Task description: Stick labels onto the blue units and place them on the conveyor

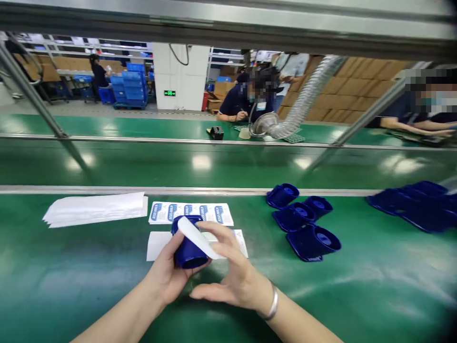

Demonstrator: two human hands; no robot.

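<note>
My left hand (173, 274) is wrapped round a dark blue plastic cup-shaped part (191, 251), its thumb against a white sticker (197, 237). The sticker lies tilted across the part's upper side, with one edge standing off it. My right hand (233, 269) has its fingers apart; the index and middle fingertips touch the sticker's right edge, while the thumb is spread away below. Behind the part lies a sheet of blue-and-white printed labels (193, 213). A mostly white backing sheet (157, 245) is partly hidden behind my hands.
A stack of white sheets (96, 209) lies at left. Several blue parts (314, 242) stand at right, with more blue pieces (414, 205) farther right. A metal rail (228, 191) runs along the bench's back. Co-workers sit across the green line, near a flexible metal duct (310, 95).
</note>
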